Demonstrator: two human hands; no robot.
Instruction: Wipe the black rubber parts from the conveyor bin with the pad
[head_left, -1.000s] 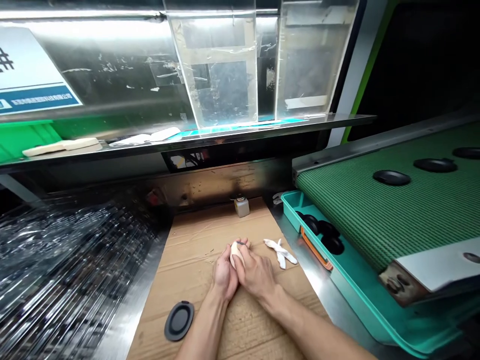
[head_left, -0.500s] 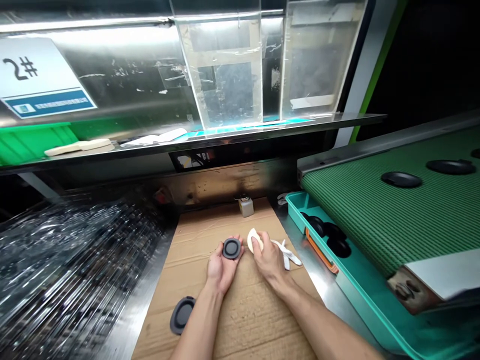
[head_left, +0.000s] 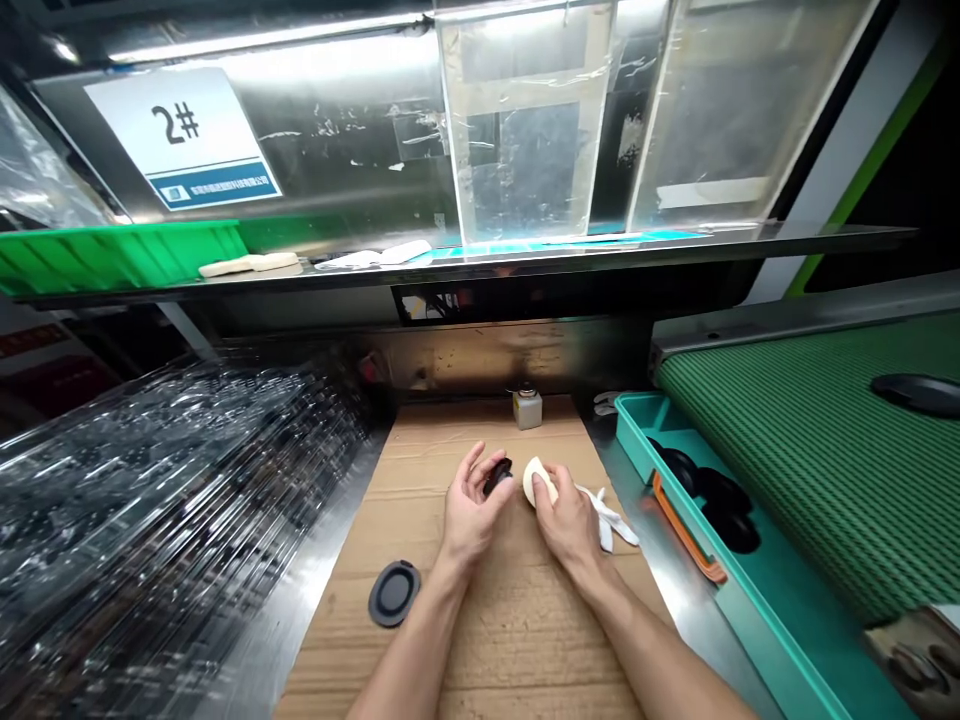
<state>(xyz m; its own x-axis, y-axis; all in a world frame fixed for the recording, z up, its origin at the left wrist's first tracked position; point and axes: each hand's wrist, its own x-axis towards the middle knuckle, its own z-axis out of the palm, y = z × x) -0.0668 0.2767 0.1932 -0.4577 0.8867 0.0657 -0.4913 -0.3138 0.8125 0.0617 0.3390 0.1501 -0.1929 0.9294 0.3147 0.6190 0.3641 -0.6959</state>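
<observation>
My left hand [head_left: 472,510] grips a small round black plastic part [head_left: 498,476] by its edge, tilted so its shiny side shows. A cream-white pad, perhaps a sponge [head_left: 537,482], is pinched between the thumb and fingers of my right hand [head_left: 566,515], a short gap from the black part. Both hands are above a sheet of cardboard [head_left: 525,640]. Left of my left forearm, a larger dark round part [head_left: 394,593] with a ring-shaped recess lies flat on the cardboard. White cloth gloves [head_left: 611,522] lie just beyond my right hand.
A small square bottle [head_left: 527,408] stands at the cardboard's far end. Stacked clear plastic trays [head_left: 172,500] fill the left. On the right, a teal bin [head_left: 757,625] holds several black parts beside a green conveyor belt [head_left: 825,430]. A metal shelf [head_left: 525,262] spans the back.
My left hand has turned the black part from lying face-up on the fingers to an upright tilt, gripping its edge. My right hand still holds the white pad. The view has swung left.
</observation>
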